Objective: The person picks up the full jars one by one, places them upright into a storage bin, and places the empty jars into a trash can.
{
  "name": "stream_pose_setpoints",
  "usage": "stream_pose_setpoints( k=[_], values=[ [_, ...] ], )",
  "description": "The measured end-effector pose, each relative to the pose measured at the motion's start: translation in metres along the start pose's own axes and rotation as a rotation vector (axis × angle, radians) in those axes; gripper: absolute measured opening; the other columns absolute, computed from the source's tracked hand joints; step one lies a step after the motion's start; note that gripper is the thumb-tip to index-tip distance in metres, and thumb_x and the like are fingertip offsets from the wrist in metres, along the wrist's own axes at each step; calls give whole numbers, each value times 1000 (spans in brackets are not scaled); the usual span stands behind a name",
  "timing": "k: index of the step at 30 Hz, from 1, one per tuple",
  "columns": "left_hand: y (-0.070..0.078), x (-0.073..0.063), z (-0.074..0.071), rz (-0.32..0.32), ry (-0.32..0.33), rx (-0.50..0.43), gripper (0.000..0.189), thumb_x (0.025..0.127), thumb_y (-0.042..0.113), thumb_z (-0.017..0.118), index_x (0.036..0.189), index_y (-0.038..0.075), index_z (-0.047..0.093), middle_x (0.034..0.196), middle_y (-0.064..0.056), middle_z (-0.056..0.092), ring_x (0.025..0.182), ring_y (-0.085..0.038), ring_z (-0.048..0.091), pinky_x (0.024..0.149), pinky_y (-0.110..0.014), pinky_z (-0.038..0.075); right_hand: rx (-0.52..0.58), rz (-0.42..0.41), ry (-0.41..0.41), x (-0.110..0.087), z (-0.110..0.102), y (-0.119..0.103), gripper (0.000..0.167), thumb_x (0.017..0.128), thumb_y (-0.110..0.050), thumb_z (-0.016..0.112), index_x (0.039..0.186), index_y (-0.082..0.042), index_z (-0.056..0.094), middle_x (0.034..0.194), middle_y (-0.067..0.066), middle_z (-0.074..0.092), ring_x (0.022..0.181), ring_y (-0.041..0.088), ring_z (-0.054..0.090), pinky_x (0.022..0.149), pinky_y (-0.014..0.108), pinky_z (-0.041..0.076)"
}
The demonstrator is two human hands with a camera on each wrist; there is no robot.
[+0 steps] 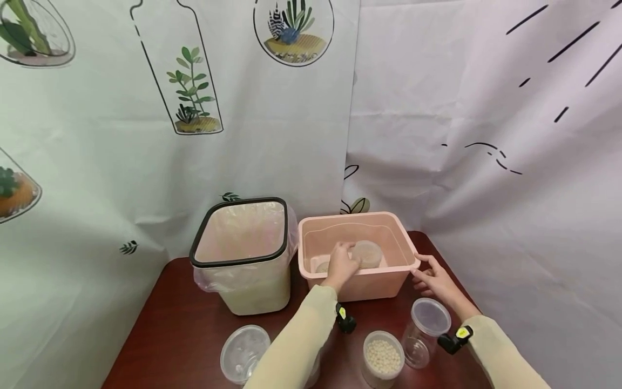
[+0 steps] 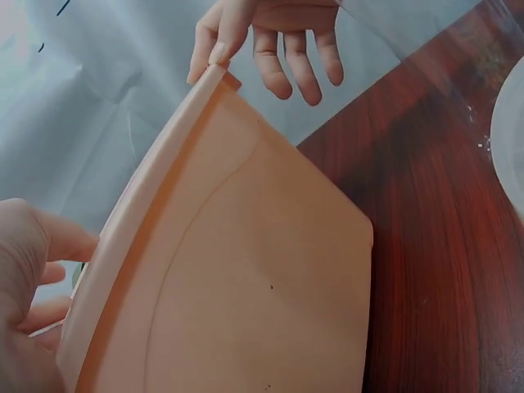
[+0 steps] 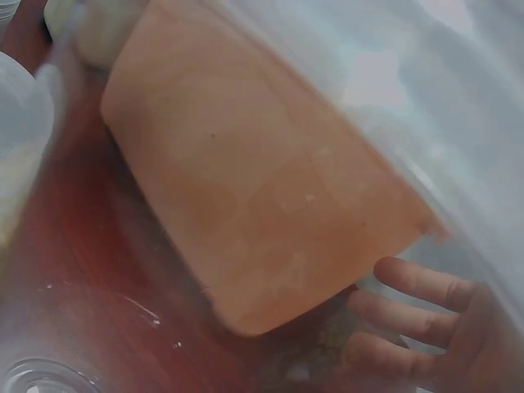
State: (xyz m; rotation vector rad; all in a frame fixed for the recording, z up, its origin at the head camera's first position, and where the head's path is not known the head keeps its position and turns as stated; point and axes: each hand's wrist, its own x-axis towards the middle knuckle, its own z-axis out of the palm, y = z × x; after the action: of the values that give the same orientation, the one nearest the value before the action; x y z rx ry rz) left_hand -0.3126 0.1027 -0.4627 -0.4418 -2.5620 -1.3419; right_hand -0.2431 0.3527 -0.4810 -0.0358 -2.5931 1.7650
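Note:
My left hand (image 1: 342,263) reaches over the front rim of a pink plastic bin (image 1: 350,287). Its thumb and fingers grip the side of a round, translucent lidded jar (image 1: 367,254) inside. In the left wrist view the rim hides what those fingers hold. Another round jar (image 1: 323,267) sits lower in the bin, partly covered by the hand. At the bin's front right corner my right hand (image 1: 434,278) pinches the rim between thumb and forefinger. The other fingers (image 2: 299,70) hang below the rim.
Left of the bin stands a bag-lined trash can (image 1: 255,289) with a black rim. On the dark red table (image 1: 170,319) are a clear lidded jar (image 1: 423,332), a jar of pale beads (image 1: 383,359) and a clear round container (image 1: 244,354). A printed curtain (image 1: 291,135) hangs behind.

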Motion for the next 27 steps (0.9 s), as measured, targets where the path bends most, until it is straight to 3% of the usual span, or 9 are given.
stream_pose_setpoints(
  k=[4,8,19,27],
  values=[
    [0,-2,0,8,-10,-44,36,78,7,72,112,-1,64,110,-13,56,105,-31,54,88,-41,45,-5,0,-4,-1,0,-1,58,93,-22,58,140,-9,28,89,26,60,73,29,65,61,45,53],
    [1,-4,-1,50,20,-71,34,77,10,73,109,0,65,110,-12,57,105,-29,55,90,-40,44,9,2,-13,-2,1,-2,60,93,-22,58,141,-8,26,90,26,60,73,28,65,60,42,53],
    [8,-16,-9,293,130,-159,31,76,8,74,105,0,66,108,-14,60,100,-26,58,85,-35,47,-3,6,8,-1,-1,0,57,92,-25,59,140,-12,29,92,28,59,73,26,65,65,49,52],
    [18,-33,-16,333,124,-232,33,75,7,75,106,2,66,113,-16,58,107,-25,56,86,-36,48,-6,2,6,-1,0,0,58,93,-26,58,140,-11,28,91,27,60,79,38,64,64,48,52]
  ],
)
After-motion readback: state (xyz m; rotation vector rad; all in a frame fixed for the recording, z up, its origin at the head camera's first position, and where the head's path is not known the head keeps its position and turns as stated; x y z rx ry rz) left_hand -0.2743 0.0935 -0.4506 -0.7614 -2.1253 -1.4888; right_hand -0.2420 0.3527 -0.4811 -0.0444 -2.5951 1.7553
